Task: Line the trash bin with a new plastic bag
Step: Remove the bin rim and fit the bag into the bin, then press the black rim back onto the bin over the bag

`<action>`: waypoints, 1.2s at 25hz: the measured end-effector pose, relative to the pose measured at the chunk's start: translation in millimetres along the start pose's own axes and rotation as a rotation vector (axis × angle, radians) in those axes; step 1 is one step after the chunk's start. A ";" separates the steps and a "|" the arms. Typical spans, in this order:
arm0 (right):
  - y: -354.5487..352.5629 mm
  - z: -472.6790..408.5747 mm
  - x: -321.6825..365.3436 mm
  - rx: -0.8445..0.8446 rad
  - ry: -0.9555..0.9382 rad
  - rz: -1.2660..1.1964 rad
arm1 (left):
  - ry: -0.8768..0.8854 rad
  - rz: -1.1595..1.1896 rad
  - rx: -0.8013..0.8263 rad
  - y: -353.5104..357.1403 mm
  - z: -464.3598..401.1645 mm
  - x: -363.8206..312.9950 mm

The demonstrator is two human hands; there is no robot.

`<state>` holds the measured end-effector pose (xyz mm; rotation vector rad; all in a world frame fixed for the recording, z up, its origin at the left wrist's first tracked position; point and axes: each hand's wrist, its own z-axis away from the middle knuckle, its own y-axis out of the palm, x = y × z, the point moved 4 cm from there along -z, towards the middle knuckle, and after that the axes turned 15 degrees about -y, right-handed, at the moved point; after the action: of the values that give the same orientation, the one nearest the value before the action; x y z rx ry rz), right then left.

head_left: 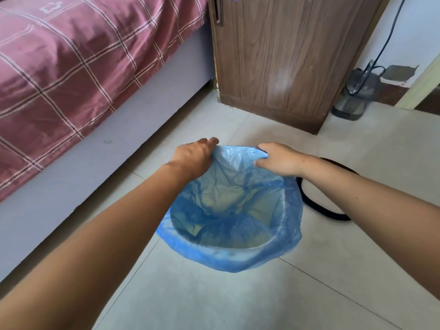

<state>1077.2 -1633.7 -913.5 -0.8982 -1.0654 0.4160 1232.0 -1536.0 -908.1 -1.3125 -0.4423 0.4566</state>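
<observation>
A thin blue plastic bag (238, 186) hangs inside the round trash bin (226, 245) on the tiled floor. The bag's mouth is folded down over the bin's near rim and right side. The bin shows only faintly through the plastic. At the far side the bag's edge is lifted and loose. My left hand (195, 156) pinches that far edge on the left. My right hand (277, 159) grips the same edge on the right. Both forearms reach over the bin.
A bed with a red checked cover (71, 67) runs along the left. A wooden cabinet (285, 55) stands behind the bin. A black ring (319, 206) lies on the floor right of the bin. A grey fan base with a cable (357, 94) sits by the wall.
</observation>
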 end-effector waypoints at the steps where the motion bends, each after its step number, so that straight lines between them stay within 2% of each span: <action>1: -4.5 4.5 1.4 -0.038 -0.039 0.023 | 0.017 -0.016 -0.029 -1.9 8.1 0.1; 3: -15.8 31.0 13.5 -0.134 -0.180 0.087 | 0.172 0.039 -0.224 -17.9 41.9 0.9; 4: -21.4 51.0 24.5 -0.174 -0.291 0.094 | 0.283 0.121 -0.265 -28.4 65.2 2.4; 5: -24.8 73.0 38.7 -0.173 -0.426 0.114 | 0.374 0.219 -0.175 -36.8 89.2 7.5; 7: -13.7 114.9 67.9 0.010 -0.635 0.192 | 0.374 0.305 0.263 -35.7 135.1 13.8; 8: 0.7 127.1 76.4 0.176 -0.648 0.273 | 0.357 0.217 0.450 -23.2 153.9 13.9; 10: 35.6 132.8 78.7 0.488 -0.574 0.520 | 0.449 0.008 0.485 -1.6 171.1 5.5; 11: 49.4 129.4 77.9 0.576 -0.533 0.612 | 0.451 -0.072 0.472 5.0 169.4 -0.4; 13: 60.0 113.4 76.1 0.627 -0.462 0.690 | 0.395 -0.093 0.494 14.4 154.0 -7.7; 15: 60.1 98.4 69.3 0.618 -0.409 0.723 | 0.310 -0.061 0.604 17.7 141.6 -15.0; 17: 62.9 93.4 69.8 0.571 -0.462 0.767 | 0.281 -0.048 0.682 22.8 138.0 -18.5; 19: 56.5 101.4 75.9 0.437 -0.569 0.662 | 0.352 -0.053 0.569 22.0 137.6 -15.5; 22: 23.2 121.2 67.1 0.042 -0.620 0.187 | 0.455 0.028 0.025 0.5 140.9 -6.0; 24: 8.4 131.7 28.6 -0.330 -0.500 0.010 | 0.505 0.177 -0.165 -7.0 157.2 -15.5; 26: 20.2 134.0 -32.0 -0.582 -0.258 0.000 | 0.504 0.257 -0.204 3.5 171.3 -42.2; 27: 36.4 131.2 -68.5 -0.587 -0.112 0.043 | 0.492 0.256 -0.206 13.3 173.5 -58.7; 28: 58.6 128.7 -105.6 -0.479 0.045 0.078 | 0.472 0.238 -0.231 22.3 171.5 -73.7; 30: 104.5 131.5 -165.8 -0.146 0.299 0.141 | 0.450 0.175 -0.299 33.9 158.4 -93.1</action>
<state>897.9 -1629.0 -1066.9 -1.1318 -0.7673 0.3109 1064.9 -1452.7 -914.4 -1.6997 -0.0174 0.2303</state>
